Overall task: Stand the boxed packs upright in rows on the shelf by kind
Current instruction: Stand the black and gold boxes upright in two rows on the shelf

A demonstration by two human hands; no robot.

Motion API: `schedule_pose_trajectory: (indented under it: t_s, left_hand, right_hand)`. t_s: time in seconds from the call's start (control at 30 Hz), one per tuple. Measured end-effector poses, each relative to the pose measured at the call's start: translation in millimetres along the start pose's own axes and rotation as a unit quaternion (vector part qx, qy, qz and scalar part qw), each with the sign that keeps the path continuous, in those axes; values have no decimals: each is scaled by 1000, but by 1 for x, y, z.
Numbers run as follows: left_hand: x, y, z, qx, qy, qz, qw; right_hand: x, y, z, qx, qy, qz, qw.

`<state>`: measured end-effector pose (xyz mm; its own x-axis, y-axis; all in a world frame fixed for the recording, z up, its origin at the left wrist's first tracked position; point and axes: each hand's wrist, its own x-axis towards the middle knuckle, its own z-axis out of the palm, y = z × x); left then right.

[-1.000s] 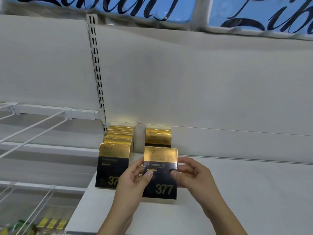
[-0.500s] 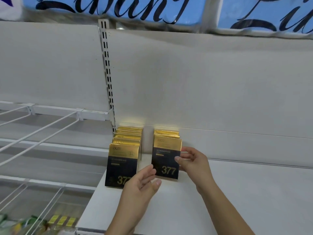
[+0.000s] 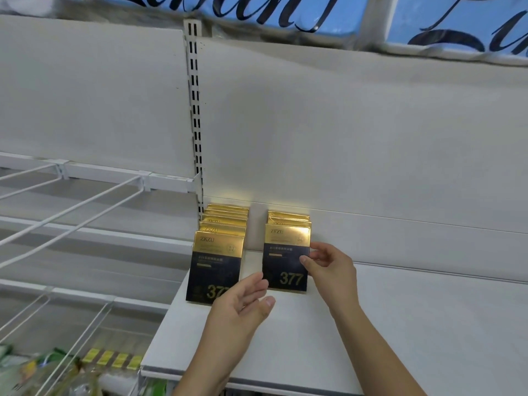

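Two rows of gold-and-black boxed packs marked "377" stand upright at the back left of the white shelf. The left row holds several packs. The right row is shorter, and its front pack stands upright against the ones behind it. My right hand grips that front pack's right edge, thumb on its face and fingers behind. My left hand hovers open just below the gap between the rows, its fingertips near the pack's lower left corner and covering part of the left row's front pack.
White wire shelves extend to the left, with green and yellow goods below them. A slotted upright post rises behind the left row. Blue packages with dark script sit on the shelf above. The shelf's right part is bare.
Both hands carried the pack back and stood it at the front of the right row. My left hand then let go and dropped away; my right hand stays on its edge.
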<state>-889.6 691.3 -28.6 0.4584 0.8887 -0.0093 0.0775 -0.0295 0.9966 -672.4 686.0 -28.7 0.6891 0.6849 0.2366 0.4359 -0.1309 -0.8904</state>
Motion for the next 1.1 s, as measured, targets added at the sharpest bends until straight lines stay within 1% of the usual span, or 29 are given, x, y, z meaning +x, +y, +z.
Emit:
schedule_pose_trajectory:
  t_s: [0.13,0.27,0.4,0.5,0.67,0.8,0.93,1.1]
  left_hand:
    - [-1,-1,-2,-6,0,5,1000]
    - [-3,1,-4,-20,-11,16,1000]
    - [1,7,9,-38,-56,44,997]
    - [3,15,39,-60,-103,69,990]
    - [-3,21,111,-91,-182,78,976]
    - [-24,27,186,-92,-246,101,960]
    - [-60,36,273,-90,-305,122,940]
    - [-112,46,401,-83,-364,143,917]
  right_hand:
    - [-2,2,0,-4,-2,9,1000]
    - [-17,-8,-15,34,-16,12,999]
    - [-47,-21,-55,104,-17,0,994]
    - [-77,-19,-98,155,-7,-4,988]
    - [-115,-2,-179,149,54,-5,987]
    - [-141,26,-248,153,121,16,981]
    - [-173,59,-325,142,161,25,976]
    - [-212,105,-449,130,210,32,968]
